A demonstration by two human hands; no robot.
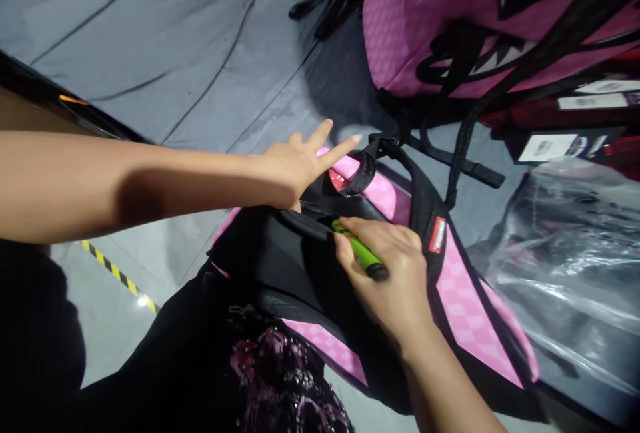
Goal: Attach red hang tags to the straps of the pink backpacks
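Holding a green tube-shaped tool [361, 254] in your right hand [395, 273], you press your wide-spread left hand [300, 163] on the pink-and-black checked backpack [450, 293].

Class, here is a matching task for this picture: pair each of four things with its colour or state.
Things:
1. left hand
2. right hand
3. backpack
4. plastic bag

Descriptions:
A. clear and crinkled, lying at the right
B. pink checked with black trim
C. fingers spread, resting on the bag's top
D. closed around a green tool

Pairs: 1-C, 2-D, 3-B, 4-A
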